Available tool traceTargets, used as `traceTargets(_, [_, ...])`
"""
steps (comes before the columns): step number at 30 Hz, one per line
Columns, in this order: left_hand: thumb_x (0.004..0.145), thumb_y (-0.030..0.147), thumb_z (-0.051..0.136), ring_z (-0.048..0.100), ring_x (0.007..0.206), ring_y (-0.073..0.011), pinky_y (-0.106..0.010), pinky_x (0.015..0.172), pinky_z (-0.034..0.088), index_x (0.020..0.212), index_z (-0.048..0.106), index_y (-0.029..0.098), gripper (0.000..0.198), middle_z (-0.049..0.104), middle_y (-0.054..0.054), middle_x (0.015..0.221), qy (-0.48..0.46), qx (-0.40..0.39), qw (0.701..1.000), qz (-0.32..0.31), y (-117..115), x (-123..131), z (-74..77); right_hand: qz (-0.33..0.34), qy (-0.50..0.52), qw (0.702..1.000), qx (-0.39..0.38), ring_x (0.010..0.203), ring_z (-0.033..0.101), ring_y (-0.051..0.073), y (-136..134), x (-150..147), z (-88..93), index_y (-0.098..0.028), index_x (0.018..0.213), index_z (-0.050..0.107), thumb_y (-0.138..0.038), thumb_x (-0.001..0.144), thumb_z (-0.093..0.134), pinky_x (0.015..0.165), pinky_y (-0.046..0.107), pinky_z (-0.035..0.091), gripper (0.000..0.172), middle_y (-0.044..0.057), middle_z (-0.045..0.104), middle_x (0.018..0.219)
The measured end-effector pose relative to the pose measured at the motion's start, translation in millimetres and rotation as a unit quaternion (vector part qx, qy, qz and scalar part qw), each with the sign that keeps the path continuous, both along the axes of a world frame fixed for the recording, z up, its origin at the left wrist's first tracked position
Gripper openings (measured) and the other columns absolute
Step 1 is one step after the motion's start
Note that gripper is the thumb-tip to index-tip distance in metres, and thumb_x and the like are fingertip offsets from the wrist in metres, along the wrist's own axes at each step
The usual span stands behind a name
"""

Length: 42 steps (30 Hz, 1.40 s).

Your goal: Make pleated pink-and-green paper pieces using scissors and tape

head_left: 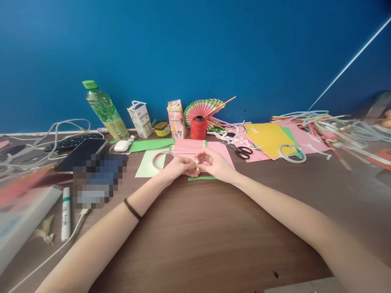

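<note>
My left hand (179, 167) and my right hand (216, 165) meet over the papers, fingertips pinched together. Between them is a small white strip (197, 162), perhaps tape or paper; it is too small to tell. Beneath and behind my hands lies pink paper (225, 152), with a green paper strip (201, 178) along the near side. A pleated pink paper piece (189, 146) with green ends lies just beyond. To the left, a tape roll (156, 161) rests on pale green paper (143, 163) beside my left hand.
Black scissors (243, 152) lie right of my hands, near white paper scraps and yellow paper (270, 140). Another tape roll (291, 159) is farther right. Along the blue wall stand a green-capped bottle (106, 112), cartons, a red container (198, 128) and a pleated fan (200, 109).
</note>
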State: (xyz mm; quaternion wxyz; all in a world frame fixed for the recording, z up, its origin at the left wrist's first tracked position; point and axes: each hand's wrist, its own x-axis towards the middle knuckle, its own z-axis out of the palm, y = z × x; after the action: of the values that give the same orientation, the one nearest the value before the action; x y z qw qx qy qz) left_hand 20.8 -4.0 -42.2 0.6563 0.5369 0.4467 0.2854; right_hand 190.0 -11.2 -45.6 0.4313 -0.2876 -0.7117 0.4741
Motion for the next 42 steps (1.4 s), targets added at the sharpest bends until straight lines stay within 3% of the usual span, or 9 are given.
traceTargets(18, [0.06,0.031,0.073,0.065,0.062,-0.0137,-0.023,0.064,0.051,0.065,0.065,0.009,0.024,0.069,-0.007,0.065,-0.004,-0.003,1.0,0.0,-2.3,0.0,3.6,-0.005,-0.002,0.999,0.046,0.077,0.052,0.011,3.4,0.6,-6.3,-0.019,0.091,0.05,-0.01,0.071,0.058,0.076,0.03,0.047,0.024,0.001,0.051,0.084])
traceTargets(42, [0.06,0.031,0.074,0.065,0.061,-0.0135,-0.024,0.065,0.051,0.066,0.064,0.01,0.025,0.069,-0.007,0.066,0.007,-0.003,1.0,0.003,-1.4,0.8,2.1,-0.003,-0.024,0.999,0.047,0.079,0.053,0.012,1.2,1.5,-2.4,-0.019,0.091,0.05,-0.009,0.071,0.057,0.078,0.031,0.047,0.023,0.001,0.051,0.087])
